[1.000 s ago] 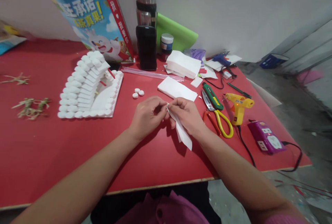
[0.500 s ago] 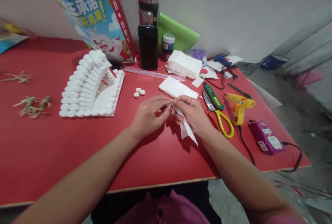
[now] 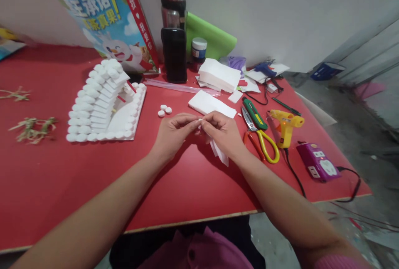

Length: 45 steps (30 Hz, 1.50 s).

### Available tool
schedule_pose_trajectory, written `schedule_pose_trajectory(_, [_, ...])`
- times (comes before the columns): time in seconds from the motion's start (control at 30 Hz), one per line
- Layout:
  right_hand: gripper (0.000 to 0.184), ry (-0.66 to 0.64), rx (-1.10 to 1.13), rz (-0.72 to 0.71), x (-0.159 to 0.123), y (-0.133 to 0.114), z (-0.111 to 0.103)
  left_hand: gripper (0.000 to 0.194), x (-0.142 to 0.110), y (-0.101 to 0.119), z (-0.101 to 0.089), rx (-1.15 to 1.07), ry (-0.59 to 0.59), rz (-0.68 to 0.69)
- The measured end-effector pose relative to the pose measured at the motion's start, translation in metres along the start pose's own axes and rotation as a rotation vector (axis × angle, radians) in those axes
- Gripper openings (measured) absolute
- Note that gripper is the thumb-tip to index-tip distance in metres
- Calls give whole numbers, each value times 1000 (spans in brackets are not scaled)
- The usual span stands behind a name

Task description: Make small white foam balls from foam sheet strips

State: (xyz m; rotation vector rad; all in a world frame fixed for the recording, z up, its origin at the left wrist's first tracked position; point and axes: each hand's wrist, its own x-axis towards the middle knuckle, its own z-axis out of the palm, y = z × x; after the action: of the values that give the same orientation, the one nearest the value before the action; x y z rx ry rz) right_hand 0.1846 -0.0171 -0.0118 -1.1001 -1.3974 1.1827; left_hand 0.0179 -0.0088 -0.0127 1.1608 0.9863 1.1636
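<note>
Between my two hands is a thin strip of white paper, its loose end hanging down below my right palm. My left hand pinches the strip's upper end between thumb and fingertips. My right hand grips the same strip, thumb on top, close against the left fingertips. The small part between the fingertips is mostly hidden. Just beyond my left hand lie three small white rolled discs. A folded stack of white paper rests right behind my hands.
At left stands a white stepped model edged with discs, near straw pieces. To the right lie scissors, a green cutter, a yellow glue gun and a purple power strip. A phone stands behind.
My hands keep hold of the strip while the fingertips shift and the left thumb straightens. The strip's hanging end swung right, then back, and now shows less. The view has shifted slightly.
</note>
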Motion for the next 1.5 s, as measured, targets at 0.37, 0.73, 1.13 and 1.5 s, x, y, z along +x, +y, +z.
schedule_pose_trajectory(0.37, [28,82,-108,70,-4,2,3,12,-3,-4,3,264,39,173])
schedule_pose_trajectory(0.73, [23,70,-222,34,-3,2,2,8,-3,-3,2,428,-70,182])
schedule_pose_trajectory(1.13, [21,80,-407,-164,-6,-1,-1,7,-2,0,0,412,-28,192])
schedule_pose_trajectory(1.5, [14,-231,641,637,9,-13,-11,7,1,5,0,200,-45,42])
